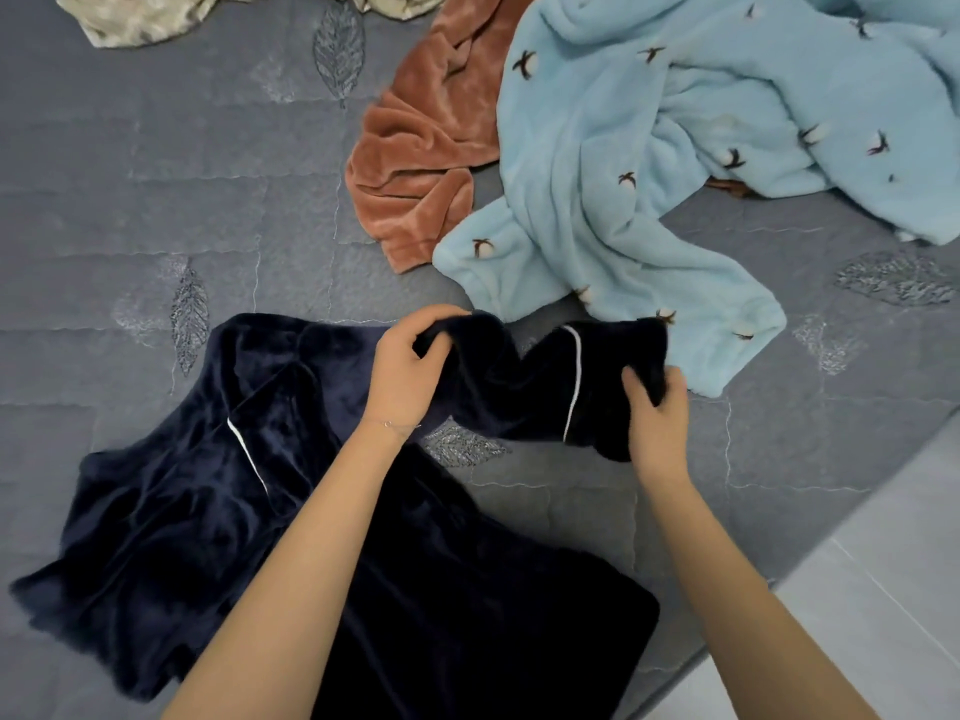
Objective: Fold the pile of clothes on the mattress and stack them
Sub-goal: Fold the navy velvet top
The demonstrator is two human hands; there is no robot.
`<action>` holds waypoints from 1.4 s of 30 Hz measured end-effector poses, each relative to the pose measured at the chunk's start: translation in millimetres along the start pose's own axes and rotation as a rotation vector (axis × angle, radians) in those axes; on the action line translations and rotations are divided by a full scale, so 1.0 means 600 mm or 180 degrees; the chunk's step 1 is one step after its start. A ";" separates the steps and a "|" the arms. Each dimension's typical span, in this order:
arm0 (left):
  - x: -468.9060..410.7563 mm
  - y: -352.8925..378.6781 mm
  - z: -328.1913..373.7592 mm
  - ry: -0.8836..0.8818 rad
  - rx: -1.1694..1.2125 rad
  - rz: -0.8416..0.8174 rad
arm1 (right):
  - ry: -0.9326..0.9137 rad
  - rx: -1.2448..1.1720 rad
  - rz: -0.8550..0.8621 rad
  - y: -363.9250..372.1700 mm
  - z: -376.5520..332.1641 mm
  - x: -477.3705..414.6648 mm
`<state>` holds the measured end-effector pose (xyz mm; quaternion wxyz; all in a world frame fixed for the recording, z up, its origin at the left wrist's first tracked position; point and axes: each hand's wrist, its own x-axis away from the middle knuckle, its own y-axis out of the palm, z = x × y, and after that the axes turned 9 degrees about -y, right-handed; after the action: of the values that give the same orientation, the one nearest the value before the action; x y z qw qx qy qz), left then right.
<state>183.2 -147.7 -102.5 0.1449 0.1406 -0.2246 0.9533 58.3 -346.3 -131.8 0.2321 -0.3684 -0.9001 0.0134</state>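
Navy plush pyjama top (218, 511) with white piping lies spread on the grey quilted mattress (130, 200), body at 7 o'clock of the frame, one sleeve (545, 387) running out toward 3 o'clock. Sleeve's long axis is roughly left-right, lifted and bunched between both hands. Left hand (410, 371) pinches the sleeve near the shoulder end, fingers closed on fabric; right hand (657, 418) is clenched on the cuff end, at 3 o'clock from the left hand. Both forearms reach in from 6 o'clock, wrists bent down. Next move probably swings the sleeve toward 9 o'clock, across the body; right hand carries it. Unfolded pile sits beyond, 12 to 2 o'clock: rust fleece garment (415, 163), light blue fleece garment (649, 163) overlapping it, beige satin garment (140, 18) at 11. No stack started.
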 end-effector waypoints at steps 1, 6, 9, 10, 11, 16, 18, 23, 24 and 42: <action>-0.004 0.001 0.002 -0.0019 0.0018 0.0024 | -0.0197 -0.0093 0.0319 -0.021 -0.012 -0.018; -0.010 0.038 0.002 0.0024 -0.0434 -0.0265 | -0.0663 -0.0332 0.1420 -0.123 -0.055 -0.120; 0.000 0.080 -0.013 -0.0008 -0.1664 -0.0633 | -0.0589 -0.0163 0.1389 -0.156 -0.052 -0.159; 0.003 0.095 -0.025 0.0069 -0.2172 -0.0655 | -0.0510 -0.0071 0.1332 -0.160 -0.046 -0.167; 0.007 0.110 -0.038 0.0167 -0.2641 -0.0630 | -0.0429 0.0034 0.1282 -0.163 -0.040 -0.171; 0.008 0.153 -0.081 0.0050 -0.3911 -0.0708 | -0.0438 0.0234 0.1200 -0.161 -0.018 -0.178; 0.009 0.167 -0.070 0.0119 -0.3792 -0.0530 | -0.0456 0.0221 0.1239 -0.158 -0.016 -0.179; 0.029 0.236 0.001 0.0902 -0.1927 -0.0610 | -0.0382 0.0138 0.1268 -0.164 -0.013 -0.181; 0.034 0.251 0.023 0.0724 -0.1479 -0.0850 | -0.0369 0.0156 0.1254 -0.166 -0.011 -0.181; 0.043 0.393 -0.003 -0.0759 -0.2480 -0.2188 | -0.0009 0.1215 0.0421 -0.177 0.073 -0.213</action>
<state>79.2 -343.7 -186.7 0.4638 0.2492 -0.5179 0.6742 49.1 -502.7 -202.4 0.2950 -0.3759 -0.8555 0.1996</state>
